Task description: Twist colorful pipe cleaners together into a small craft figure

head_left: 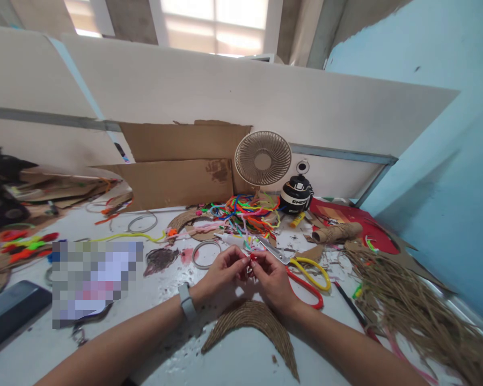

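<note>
My left hand (221, 274) and my right hand (272, 279) meet at the middle of the white table (233, 359), fingers pinched together on a small red pipe cleaner piece (250, 259). A grey watch (187, 301) sits on my left wrist. Below my hands lies a curved arc of wound brown twine (257, 324). Just right of my right hand lie scissors with yellow and red handles (306, 273). Behind my hands is a heap of coloured pipe cleaners (245, 210).
A small beige fan (263, 158) and a black canister (296, 195) stand at the back by cardboard sheets (177, 166). Loose brown twine (410, 305) piles at the right, a twine roll (337, 232) beside red paper. Metal rings (204, 253) and a dark tablet (8, 311) lie left.
</note>
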Demonstrator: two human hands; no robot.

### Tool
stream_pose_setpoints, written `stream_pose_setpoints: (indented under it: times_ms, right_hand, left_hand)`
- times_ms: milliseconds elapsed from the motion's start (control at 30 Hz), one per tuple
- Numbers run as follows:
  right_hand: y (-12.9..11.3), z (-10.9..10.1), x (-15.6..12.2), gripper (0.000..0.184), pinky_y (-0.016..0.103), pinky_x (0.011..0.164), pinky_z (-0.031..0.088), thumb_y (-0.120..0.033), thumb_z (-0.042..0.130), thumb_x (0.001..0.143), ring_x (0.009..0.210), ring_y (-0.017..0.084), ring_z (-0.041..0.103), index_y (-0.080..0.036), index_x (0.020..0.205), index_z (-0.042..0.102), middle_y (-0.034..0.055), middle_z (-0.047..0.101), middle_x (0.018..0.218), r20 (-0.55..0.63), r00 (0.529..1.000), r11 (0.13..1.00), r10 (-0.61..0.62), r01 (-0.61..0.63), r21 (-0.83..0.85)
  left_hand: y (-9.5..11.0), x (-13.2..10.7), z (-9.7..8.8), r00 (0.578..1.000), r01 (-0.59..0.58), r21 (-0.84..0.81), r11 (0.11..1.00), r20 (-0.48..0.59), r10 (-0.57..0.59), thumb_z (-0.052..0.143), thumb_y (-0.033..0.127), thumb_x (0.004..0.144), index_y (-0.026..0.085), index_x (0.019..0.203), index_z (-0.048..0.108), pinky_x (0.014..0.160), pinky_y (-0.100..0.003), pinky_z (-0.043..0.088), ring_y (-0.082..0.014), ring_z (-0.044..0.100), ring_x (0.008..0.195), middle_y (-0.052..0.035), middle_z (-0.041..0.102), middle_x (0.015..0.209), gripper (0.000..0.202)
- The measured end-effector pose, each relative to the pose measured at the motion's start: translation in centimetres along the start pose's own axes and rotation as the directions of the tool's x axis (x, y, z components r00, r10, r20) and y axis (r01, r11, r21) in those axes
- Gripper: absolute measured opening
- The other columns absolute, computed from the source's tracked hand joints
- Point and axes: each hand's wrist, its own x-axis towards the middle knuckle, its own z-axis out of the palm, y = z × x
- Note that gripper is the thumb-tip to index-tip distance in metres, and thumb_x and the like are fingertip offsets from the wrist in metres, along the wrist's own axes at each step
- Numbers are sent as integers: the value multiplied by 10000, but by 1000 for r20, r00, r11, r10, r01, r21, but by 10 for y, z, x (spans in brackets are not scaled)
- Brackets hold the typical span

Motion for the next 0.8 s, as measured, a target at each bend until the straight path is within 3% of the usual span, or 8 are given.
stream_pose_setpoints:
  times_ms: [500,800]
  right_hand:
    - [-1,-1,-1,204,259,617,500,-257,540,803,645,136,603,-162,971,605,36,652,775,27,996,983,-81,85,-163]
    - [0,-3,-1,217,277,657,514,-249,547,793,702,150,619,-174,979,633,45,664,844,32,995,981,-94,98,-165]
  left_hand:
    - [-5,-1,1,1000,-1,-57,998,0,1,568,339,796,149,741,470,495,-189,403,-86,530,506,26,574,584,221]
    - [-9,-3,2,1000,5,-107,994,-6,-5,572,339,793,155,750,473,514,-205,415,-97,538,517,28,568,583,214]
